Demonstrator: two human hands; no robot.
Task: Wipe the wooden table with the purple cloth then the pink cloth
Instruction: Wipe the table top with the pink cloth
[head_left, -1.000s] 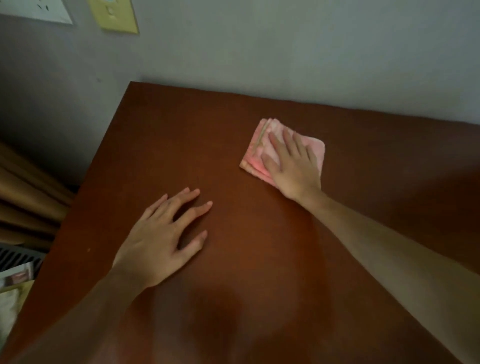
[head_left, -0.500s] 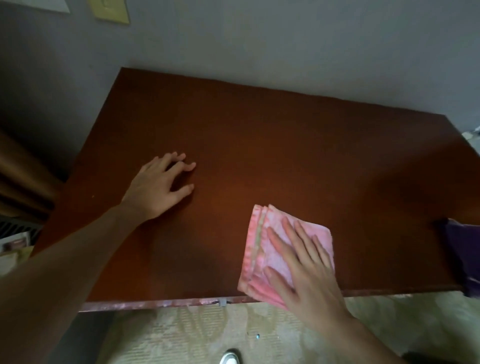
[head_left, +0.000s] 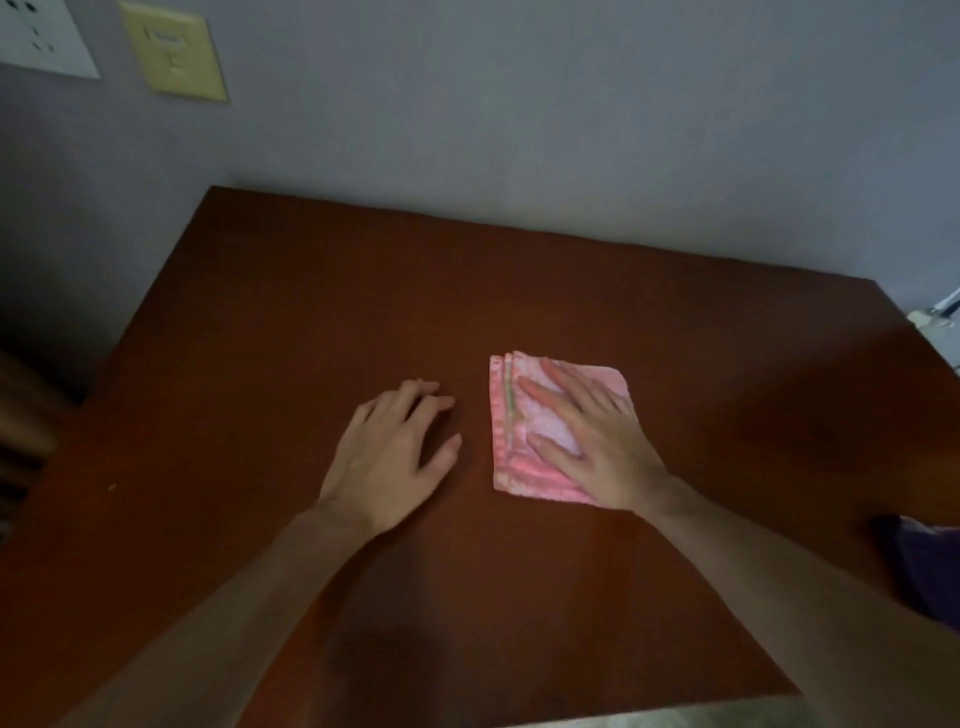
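Note:
The folded pink cloth (head_left: 511, 447) lies flat on the wooden table (head_left: 322, 312), a little right of the middle. My right hand (head_left: 597, 441) presses down on it with the palm, fingers spread over the cloth. My left hand (head_left: 389, 457) rests flat on the bare wood just left of the cloth, fingers apart, holding nothing. The purple cloth (head_left: 930, 566) lies at the table's right edge, partly cut off by the frame.
A grey wall runs behind the table, with a white socket plate (head_left: 41, 36) and a yellowish switch plate (head_left: 174, 52) at the upper left. A white object (head_left: 935, 317) shows past the table's far right corner. The table's near edge runs along the bottom right.
My right hand slid the pink cloth from the far middle to the near edge, then back up toward the middle. My left hand stayed flat on the wood; the view shifted.

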